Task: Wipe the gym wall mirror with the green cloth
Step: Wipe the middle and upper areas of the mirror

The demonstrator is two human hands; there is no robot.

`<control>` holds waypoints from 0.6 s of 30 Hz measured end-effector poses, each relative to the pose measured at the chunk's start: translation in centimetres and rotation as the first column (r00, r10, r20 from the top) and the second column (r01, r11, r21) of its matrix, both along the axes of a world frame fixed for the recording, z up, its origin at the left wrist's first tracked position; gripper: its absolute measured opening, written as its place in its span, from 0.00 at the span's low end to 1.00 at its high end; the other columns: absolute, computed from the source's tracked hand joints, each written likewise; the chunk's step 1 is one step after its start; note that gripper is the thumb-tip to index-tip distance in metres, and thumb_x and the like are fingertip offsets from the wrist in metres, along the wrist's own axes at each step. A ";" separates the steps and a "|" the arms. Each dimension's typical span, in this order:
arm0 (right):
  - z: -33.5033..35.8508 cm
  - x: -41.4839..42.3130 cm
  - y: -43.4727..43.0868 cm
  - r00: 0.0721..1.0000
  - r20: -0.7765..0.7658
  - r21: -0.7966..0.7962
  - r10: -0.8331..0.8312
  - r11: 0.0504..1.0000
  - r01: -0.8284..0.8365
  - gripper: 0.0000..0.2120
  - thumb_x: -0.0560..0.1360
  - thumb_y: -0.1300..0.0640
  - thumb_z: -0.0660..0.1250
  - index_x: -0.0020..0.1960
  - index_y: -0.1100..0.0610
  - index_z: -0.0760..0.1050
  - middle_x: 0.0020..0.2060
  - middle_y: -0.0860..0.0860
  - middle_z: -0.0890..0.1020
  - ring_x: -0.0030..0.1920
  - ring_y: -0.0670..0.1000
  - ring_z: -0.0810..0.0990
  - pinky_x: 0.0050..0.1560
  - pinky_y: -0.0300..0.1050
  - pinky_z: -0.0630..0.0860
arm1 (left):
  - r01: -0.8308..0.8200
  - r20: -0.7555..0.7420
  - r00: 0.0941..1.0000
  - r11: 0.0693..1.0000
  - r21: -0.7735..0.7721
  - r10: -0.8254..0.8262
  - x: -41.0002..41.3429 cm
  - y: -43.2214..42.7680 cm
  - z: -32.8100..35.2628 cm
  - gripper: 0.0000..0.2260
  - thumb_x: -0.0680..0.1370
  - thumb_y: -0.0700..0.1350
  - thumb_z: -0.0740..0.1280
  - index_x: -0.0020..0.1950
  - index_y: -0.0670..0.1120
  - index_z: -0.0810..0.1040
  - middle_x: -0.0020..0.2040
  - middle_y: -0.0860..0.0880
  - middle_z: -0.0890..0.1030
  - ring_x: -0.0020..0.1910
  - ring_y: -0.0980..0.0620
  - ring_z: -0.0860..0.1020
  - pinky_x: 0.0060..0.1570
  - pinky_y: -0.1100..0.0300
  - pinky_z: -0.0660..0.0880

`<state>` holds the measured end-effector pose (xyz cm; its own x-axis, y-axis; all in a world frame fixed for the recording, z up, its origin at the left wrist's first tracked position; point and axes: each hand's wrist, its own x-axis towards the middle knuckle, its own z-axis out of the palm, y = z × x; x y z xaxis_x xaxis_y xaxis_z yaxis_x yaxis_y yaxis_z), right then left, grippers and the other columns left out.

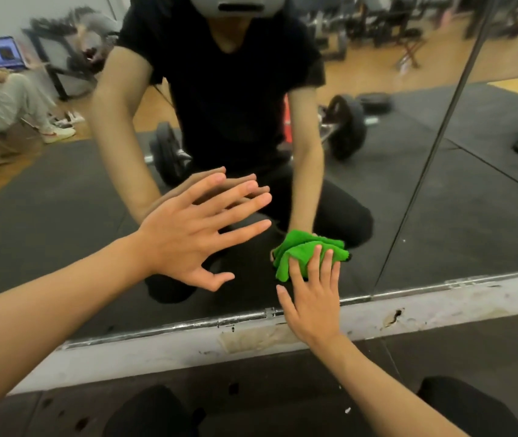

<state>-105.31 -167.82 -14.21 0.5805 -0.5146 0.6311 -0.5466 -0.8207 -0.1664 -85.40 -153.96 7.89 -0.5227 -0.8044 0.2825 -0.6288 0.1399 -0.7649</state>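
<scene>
Green cloth (302,250) bunched low in the middle of the frame, pressed to the mirror (62,216) near its bottom edge under the straight fingers of the right hand (311,298), left hand (188,234) to its left open with fingers spread at the glass, scuffed white ledge (440,307) just below, barbell (346,127) reflected above.

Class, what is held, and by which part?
Nothing gripped: right hand presses flat fingers on the green cloth, lower half, against the mirror; left hand empty.
</scene>
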 end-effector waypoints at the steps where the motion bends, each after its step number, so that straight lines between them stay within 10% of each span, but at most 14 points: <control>1: 0.2 -0.1 -0.3 1.000 -0.008 -0.014 0.002 1.000 -0.002 0.28 0.86 0.38 0.44 0.80 0.50 0.60 0.82 0.60 0.52 0.83 0.61 0.41 0.82 0.58 0.37 | 0.014 -0.035 0.999 1.000 0.020 -0.013 -0.1 0.1 0.1 0.38 0.79 0.67 0.61 0.84 0.47 0.66 0.84 0.40 0.61 0.84 0.38 0.58 0.83 0.39 0.47; 6: -2.0 -2.6 -3.1 0.999 0.023 -0.032 0.022 0.999 -0.022 0.25 0.85 0.42 0.51 0.77 0.52 0.65 0.80 0.62 0.58 0.84 0.62 0.46 0.83 0.58 0.42 | 0.016 -0.089 0.996 1.000 -0.007 -0.016 0.4 2.4 -1.3 0.34 0.80 0.59 0.64 0.84 0.47 0.66 0.85 0.40 0.60 0.85 0.40 0.56 0.83 0.40 0.48; 13: -5.9 0.4 0.6 0.899 0.285 0.682 -0.333 0.730 0.054 0.39 0.83 0.44 0.51 0.73 0.81 0.60 0.79 0.74 0.42 0.81 0.75 0.41 0.81 0.69 0.44 | -0.166 0.040 0.984 0.977 -0.137 0.173 5.9 7.4 -4.4 0.35 0.81 0.63 0.59 0.85 0.49 0.62 0.86 0.42 0.56 0.86 0.41 0.51 0.82 0.40 0.44; 18: -7.4 8.0 11.7 0.962 0.219 0.648 -0.161 0.761 -0.020 0.37 0.86 0.38 0.46 0.81 0.66 0.45 0.80 0.68 0.41 0.82 0.62 0.30 0.82 0.62 0.43 | -0.120 0.132 0.981 0.975 -0.186 0.145 6.2 6.7 -5.2 0.39 0.79 0.70 0.53 0.85 0.48 0.64 0.86 0.42 0.56 0.86 0.39 0.50 0.82 0.41 0.43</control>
